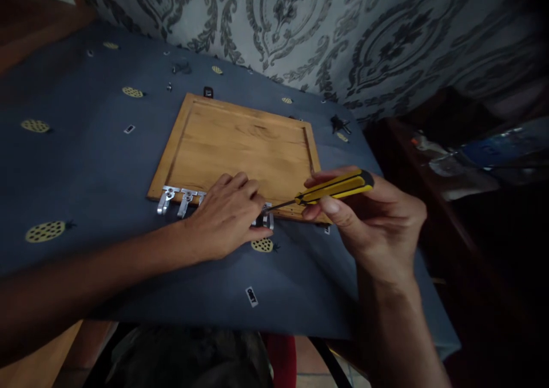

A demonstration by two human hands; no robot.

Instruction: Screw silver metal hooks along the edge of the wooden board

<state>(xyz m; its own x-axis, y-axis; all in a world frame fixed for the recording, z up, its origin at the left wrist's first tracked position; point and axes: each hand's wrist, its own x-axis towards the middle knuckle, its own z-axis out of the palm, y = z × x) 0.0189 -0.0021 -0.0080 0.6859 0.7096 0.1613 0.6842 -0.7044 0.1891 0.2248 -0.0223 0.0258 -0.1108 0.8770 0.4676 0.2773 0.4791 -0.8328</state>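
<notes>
A framed wooden board (240, 147) lies on the table with a row of silver metal hooks (186, 202) along its near edge. My left hand (229, 213) is bent over that edge, covering part of the row. Its thumb and forefinger close about a metal hook (269, 217) at the right of the row. In my right hand (373, 222), gripped between thumb and fingers, is a yellow and black screwdriver (334, 187). The screwdriver slants down to the left, and its tip meets that hook beside my left fingers. The exact contact is partly hidden.
A dark blue cloth with pineapple prints covers the table (94, 176). Behind the board lie small metal pieces (169, 86) and a dark object (208, 92). A black item (340, 125) sits at the back right. A patterned curtain (291, 33) hangs along the far side.
</notes>
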